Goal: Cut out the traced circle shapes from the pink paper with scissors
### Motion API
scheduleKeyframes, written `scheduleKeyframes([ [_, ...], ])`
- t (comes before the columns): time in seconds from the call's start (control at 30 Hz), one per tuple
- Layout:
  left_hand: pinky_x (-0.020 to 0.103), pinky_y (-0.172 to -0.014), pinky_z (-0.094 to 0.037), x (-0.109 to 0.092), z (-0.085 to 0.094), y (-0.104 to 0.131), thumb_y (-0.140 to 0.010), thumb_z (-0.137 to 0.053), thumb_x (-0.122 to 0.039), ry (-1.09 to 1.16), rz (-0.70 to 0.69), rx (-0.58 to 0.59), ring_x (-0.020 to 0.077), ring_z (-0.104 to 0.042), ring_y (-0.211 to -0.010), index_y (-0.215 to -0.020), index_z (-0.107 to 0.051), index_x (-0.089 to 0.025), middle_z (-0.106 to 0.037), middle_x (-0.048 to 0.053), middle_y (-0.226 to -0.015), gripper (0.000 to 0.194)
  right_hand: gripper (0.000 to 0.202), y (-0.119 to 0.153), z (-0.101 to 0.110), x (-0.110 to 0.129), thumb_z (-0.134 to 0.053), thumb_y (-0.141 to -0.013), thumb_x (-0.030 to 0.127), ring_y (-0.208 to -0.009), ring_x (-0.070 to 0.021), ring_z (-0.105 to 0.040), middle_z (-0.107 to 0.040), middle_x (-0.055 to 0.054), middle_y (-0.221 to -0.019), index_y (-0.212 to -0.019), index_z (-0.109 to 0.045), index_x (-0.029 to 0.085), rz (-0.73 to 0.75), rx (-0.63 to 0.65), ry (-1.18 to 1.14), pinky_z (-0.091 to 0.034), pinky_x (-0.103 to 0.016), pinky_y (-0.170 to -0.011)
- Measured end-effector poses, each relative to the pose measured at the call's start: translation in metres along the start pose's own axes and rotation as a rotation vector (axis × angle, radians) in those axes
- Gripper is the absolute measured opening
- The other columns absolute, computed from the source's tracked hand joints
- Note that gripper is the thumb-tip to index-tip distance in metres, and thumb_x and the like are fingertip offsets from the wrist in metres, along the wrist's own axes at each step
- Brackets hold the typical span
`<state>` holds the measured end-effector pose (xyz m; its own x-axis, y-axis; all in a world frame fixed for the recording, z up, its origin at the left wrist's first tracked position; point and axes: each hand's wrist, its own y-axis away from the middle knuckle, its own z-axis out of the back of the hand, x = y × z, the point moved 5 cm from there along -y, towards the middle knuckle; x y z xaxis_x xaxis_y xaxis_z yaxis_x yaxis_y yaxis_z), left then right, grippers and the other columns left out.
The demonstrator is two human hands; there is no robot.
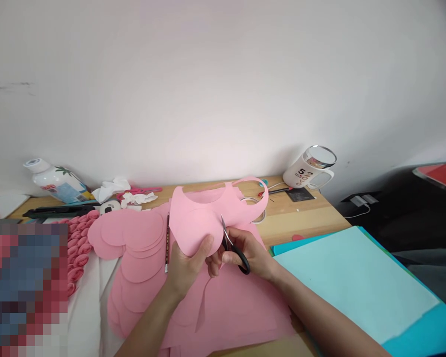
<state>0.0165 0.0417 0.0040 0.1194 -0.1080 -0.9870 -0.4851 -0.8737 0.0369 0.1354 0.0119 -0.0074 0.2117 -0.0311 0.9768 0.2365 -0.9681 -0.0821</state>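
My left hand (188, 265) pinches a sheet of pink paper (195, 230) by its lower part, thumb on top. Black-handled scissors (241, 257) are in my right hand (250, 253), their blades pointing up and away along a curved cut in that sheet. A rounded opening shows in the sheet's far part, and a thin ring-like strip curls off to the right. A narrow offcut (203, 307) hangs below my hands. Underneath lie more large pink sheets (238, 317). Overlapping pink paper circles (141, 265) are spread to the left, with a pencil (167, 243) beside them.
At the back right stands a white mug (299, 171); a white bottle (61, 181) leans at the back left. Crumpled tissues (111, 189) and rows of pink rolled pieces (78, 250) lie left. Pale blue and turquoise sheets (353, 277) cover the right side.
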Motion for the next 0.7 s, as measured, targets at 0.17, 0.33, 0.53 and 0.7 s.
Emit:
scheduleKeyframes([
  [0.17,0.026,-0.038,-0.046,0.003,-0.003,0.002,-0.08,-0.056,-0.034,0.04,-0.005,0.016,0.0136,-0.054,-0.034,-0.052,-0.059,-0.012,-0.057,0.002,-0.041,0.037,0.03,0.004,-0.007,0.002,-0.066,-0.077,0.041,-0.066,-0.0187,-0.06,-0.062,-0.003,-0.066,-0.081,-0.05,0.016,0.031,0.075,-0.067,-0.046,-0.031,-0.058],
  [0.33,0.027,-0.039,-0.046,0.001,-0.003,0.004,-0.081,-0.055,-0.033,0.007,-0.033,0.01,0.0137,-0.054,-0.035,-0.053,-0.06,-0.012,-0.058,0.002,-0.041,0.035,0.028,0.005,-0.011,0.005,-0.066,-0.077,0.039,-0.067,-0.0197,-0.062,-0.062,-0.002,-0.064,-0.078,-0.049,0.017,0.066,0.088,-0.095,-0.046,-0.032,-0.061],
  [0.53,0.027,-0.042,-0.046,-0.002,-0.005,0.005,-0.082,-0.054,-0.03,-0.017,-0.04,0.021,0.0142,-0.054,-0.036,-0.047,-0.059,-0.014,-0.056,0.002,-0.038,0.038,0.028,0.003,-0.014,0.006,-0.066,-0.077,0.041,-0.062,-0.0189,-0.06,-0.059,0.0,-0.057,-0.077,-0.05,0.018,0.069,0.112,-0.12,-0.045,-0.032,-0.06],
  [0.7,0.026,-0.043,-0.048,-0.008,-0.007,0.007,-0.078,-0.058,-0.031,-0.051,-0.036,-0.072,0.0149,-0.055,-0.038,-0.049,-0.062,-0.014,-0.058,0.002,-0.04,0.034,0.028,0.004,-0.015,0.004,-0.066,-0.077,0.041,-0.061,-0.0175,-0.056,-0.055,0.001,-0.057,-0.076,-0.05,0.018,0.051,0.08,-0.144,-0.042,-0.03,-0.059],
])
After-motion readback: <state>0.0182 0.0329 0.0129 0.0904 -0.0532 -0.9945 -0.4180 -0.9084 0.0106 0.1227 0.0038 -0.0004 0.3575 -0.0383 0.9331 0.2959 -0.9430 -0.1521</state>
